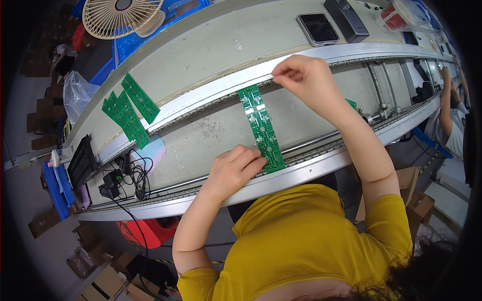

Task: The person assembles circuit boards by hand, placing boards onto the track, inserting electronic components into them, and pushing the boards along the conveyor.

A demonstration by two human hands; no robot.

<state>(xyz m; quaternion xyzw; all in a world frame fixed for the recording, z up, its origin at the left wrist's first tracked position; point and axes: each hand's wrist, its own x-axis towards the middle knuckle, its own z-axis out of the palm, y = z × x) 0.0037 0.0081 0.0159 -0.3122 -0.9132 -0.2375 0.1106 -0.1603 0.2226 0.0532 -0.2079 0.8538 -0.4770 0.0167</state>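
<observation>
A long green circuit board panel (261, 131) lies across the conveyor, its ends over the far and near rails. My left hand (233, 170) is at the near rail with its fingers curled together, the fingertips against the left edge of the panel. Whether it pinches anything is hidden. Beyond the panel's far end, to the right, my right hand (304, 80) is raised at the far rail. Its thumb and index finger are pressed together, and anything between them is too small to make out.
Several green boards (131, 111) lie overlapping across the far rail (211, 89) at left. Black cables and adapters (114, 181) sit inside the conveyor. A phone (318, 28), a dark grey box (346, 20) and a clear tub (404, 16) stand behind. Another person's arm (445, 103) reaches in at right.
</observation>
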